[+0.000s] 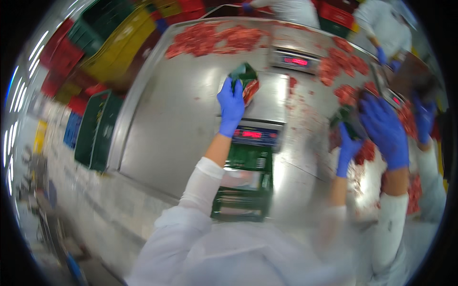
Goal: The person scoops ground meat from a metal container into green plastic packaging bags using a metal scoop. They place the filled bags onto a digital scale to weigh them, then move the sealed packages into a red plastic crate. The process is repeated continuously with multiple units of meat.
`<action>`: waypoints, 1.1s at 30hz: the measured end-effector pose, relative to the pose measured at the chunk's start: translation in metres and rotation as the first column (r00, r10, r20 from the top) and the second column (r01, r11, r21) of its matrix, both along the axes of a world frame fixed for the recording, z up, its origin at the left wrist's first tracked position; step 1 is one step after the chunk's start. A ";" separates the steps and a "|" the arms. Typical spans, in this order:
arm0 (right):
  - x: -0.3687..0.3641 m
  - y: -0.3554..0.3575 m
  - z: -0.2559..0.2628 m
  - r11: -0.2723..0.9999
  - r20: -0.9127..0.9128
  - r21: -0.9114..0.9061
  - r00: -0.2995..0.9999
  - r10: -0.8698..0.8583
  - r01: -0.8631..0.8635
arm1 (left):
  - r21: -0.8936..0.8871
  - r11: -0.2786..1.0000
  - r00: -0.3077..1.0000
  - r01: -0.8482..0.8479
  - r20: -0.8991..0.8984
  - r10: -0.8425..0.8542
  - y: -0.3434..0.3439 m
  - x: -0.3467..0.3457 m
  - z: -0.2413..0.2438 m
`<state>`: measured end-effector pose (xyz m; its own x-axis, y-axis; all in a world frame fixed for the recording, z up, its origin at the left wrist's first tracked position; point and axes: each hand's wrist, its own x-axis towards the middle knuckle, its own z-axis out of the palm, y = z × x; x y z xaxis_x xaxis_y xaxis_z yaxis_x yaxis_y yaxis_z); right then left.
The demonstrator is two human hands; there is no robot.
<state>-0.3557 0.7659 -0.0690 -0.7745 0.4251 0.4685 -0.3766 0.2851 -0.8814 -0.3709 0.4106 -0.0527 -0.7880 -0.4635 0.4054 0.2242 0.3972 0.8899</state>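
Note:
My left hand [232, 103], in a blue glove, grips a green plastic bag [250, 80] with red meat showing through its side, over the steel pan [270, 96] of a digital scale. The scale's lit red display [252, 134] faces me. Between the scale and my body lie overlapping green flat bags with clear windows [247, 162]. To the right, my right hand [347, 148], also blue-gloved, holds a blurred dark green bag [345, 118] by its near edge. A co-worker's gloved hand [384, 130] is close beside it, over the meat.
Red meat pieces [214, 37] lie along the steel table's far edge, with more meat [345, 60] at right. A second scale [295, 60] stands at the back. Stacked crates [118, 43] and a green crate [98, 130] are at left. Co-workers [384, 26] stand across and at right.

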 end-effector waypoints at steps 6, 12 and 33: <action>0.006 0.049 -0.086 0.973 0.173 0.167 0.966 -0.190 0.161 | 0.799 0.567 0.958 0.200 -0.281 0.058 -0.179 0.000 0.027; 0.032 -0.013 -0.055 0.979 0.322 0.101 0.926 -0.199 0.175 | 0.105 0.979 0.984 -0.176 0.049 0.172 -0.422 0.030 0.029; 0.119 -0.068 0.005 0.487 0.345 -0.826 0.429 0.835 -0.284 | -0.290 0.535 0.609 0.793 0.386 -0.693 0.123 0.129 -0.011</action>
